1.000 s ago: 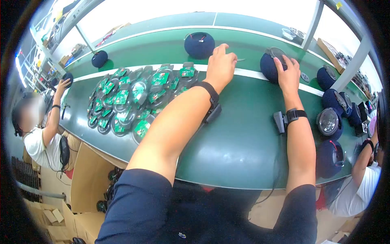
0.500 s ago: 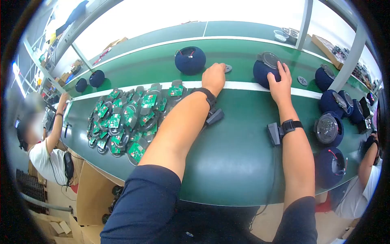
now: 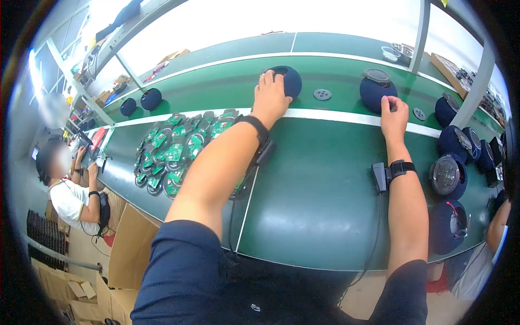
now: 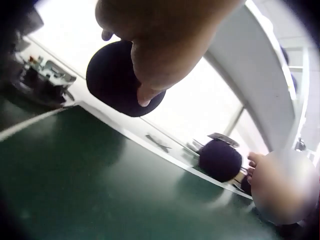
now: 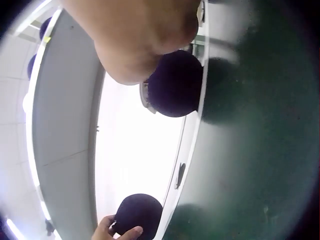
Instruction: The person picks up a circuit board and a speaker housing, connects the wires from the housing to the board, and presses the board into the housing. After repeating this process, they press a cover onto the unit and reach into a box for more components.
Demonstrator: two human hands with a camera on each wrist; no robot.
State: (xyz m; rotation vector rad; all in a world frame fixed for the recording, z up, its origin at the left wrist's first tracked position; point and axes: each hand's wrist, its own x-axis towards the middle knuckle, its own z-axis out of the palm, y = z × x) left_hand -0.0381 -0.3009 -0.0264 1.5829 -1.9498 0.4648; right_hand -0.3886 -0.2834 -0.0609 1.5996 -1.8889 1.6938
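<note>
A grey disc [image 3: 323, 95] lies flat on the green belt [image 3: 338, 78], and just left of it sits the left ball [image 3: 292, 82], dark blue, with an opening in its top. The left hand [image 3: 269, 98] grips this ball, its fingers spread over the upper side and its thumb against the lower side. To the right of the grey disc stands the right ball [image 3: 375, 97], also dark blue, with a round lid [image 3: 376, 75] on top. At this ball's near right side is the right hand [image 3: 395, 116], fingers bent in with the tips close to the thumb; I cannot tell whether they pinch anything. Beyond the right ball, farther right of the grey disc, lies a smaller-looking disc [image 3: 418, 114]. Lower right of the grey disc, more dark balls stand in a group, among them a lidded ball [image 3: 446, 175] and a ball with red wire [image 3: 447, 230]. A heap of green circuit boards [image 3: 173, 151] spreads to the lower left of the grey disc, and well beyond it, farther left, is a person in a white shirt [image 3: 69, 205].
</note>
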